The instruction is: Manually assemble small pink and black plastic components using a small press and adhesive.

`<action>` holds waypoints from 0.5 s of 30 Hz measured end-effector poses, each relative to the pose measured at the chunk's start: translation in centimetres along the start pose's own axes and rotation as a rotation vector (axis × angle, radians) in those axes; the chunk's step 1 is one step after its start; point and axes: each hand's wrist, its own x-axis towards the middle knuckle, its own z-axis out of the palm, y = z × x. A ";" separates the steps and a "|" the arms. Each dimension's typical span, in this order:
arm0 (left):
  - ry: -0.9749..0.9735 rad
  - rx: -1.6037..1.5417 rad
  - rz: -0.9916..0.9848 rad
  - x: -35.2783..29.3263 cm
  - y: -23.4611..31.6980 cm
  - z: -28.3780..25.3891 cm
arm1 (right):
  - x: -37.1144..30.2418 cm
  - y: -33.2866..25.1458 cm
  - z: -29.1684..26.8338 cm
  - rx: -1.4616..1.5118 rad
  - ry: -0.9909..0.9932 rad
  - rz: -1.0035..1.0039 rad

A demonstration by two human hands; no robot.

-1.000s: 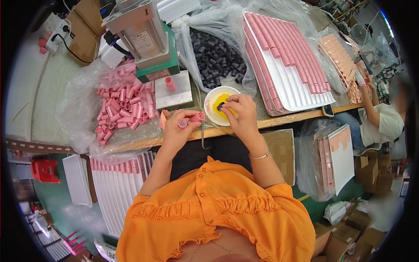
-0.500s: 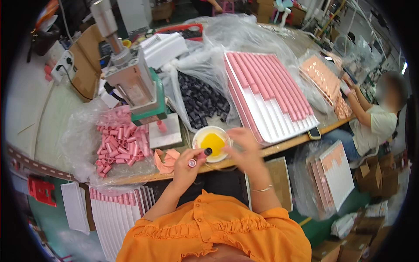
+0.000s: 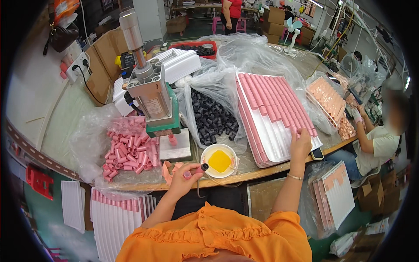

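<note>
- Pink tubes are gripped in the closed left hand, just left of the bowl; a black end piece shows on one of them.
- The right hand is over the lower right of a white ridged tray, its fingers drawn together at the ends of the laid pink rows; whether they pinch a tube, I cannot tell.
- A white bowl of yellow material sits near the front edge of the worktop. A bump from the left hand could tip it.
- With two tubes in one grip, loosened fingers could drop either one.
- Behind the bowl are black pieces in clear plastic; farther left, loose pink tubes lie heaped.
- Brushing the unfinished rows with the right wrist could push tubes out of line.
</note>
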 end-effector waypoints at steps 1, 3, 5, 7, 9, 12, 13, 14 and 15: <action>0.021 0.012 0.008 -0.1 -0.3 -0.3 | -0.5 -2.2 -1.5 0.174 -0.051 -0.011; 0.038 0.077 0.036 0.0 0.6 -0.5 | -3.0 -8.7 -5.5 0.547 -0.220 -0.051; 0.038 0.134 0.075 -0.3 2.4 -0.4 | -7.0 -12.5 -7.1 0.671 -0.598 -0.209; -0.039 0.431 0.209 -0.1 4.3 0.0 | -10.4 -14.5 -6.0 0.688 -0.481 -0.569; -0.062 0.436 0.294 -0.8 4.1 -0.5 | -12.8 -15.7 -5.6 0.757 -0.567 -0.631; -0.069 0.542 0.242 -2.9 4.2 -1.9 | -14.4 -16.5 -6.2 0.756 -0.671 -0.625; -0.075 0.540 0.234 -3.6 5.1 -1.8 | -14.4 -16.8 -6.7 0.765 -0.724 -0.676; -0.095 0.626 0.258 -4.1 5.9 -1.7 | -14.8 -17.1 -7.1 0.775 -0.781 -0.726; -0.115 0.710 0.278 -4.7 6.2 -1.5 | -15.8 -17.5 -7.5 0.776 -0.798 -0.718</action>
